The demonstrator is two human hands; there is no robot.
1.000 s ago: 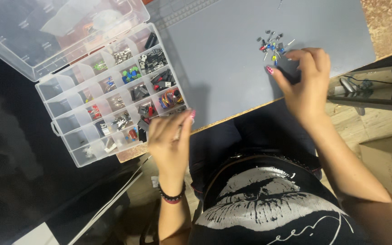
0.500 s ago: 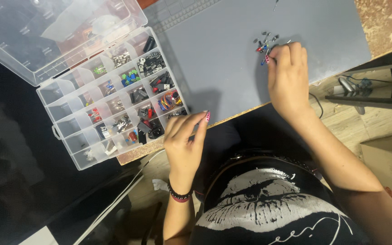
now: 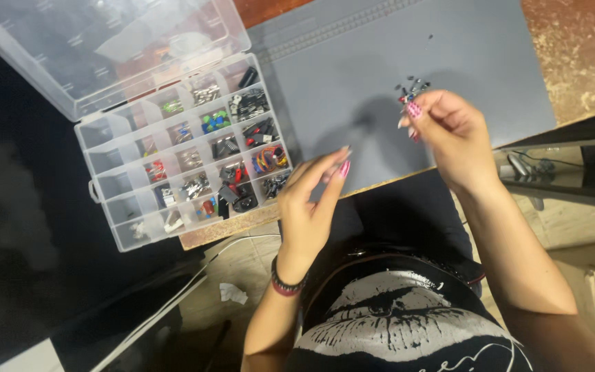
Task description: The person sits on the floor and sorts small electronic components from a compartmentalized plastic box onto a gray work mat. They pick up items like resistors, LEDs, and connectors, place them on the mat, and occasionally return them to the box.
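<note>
The right hand (image 3: pixel 449 134) pinched something tiny, too small to identify, just above small loose components (image 3: pixel 413 87) on the grey mat (image 3: pixel 352 76). The left hand (image 3: pixel 309 200) hovered loosely spread, empty, beside the compartment organiser box (image 3: pixel 180 158). Lifting pieces singly would avoid scattering them.

Bare grey mat (image 3: pixel 352 89) lies open between the compartment box (image 3: pixel 173 151) at left and small scattered parts (image 3: pixel 413 87) at right.
</note>
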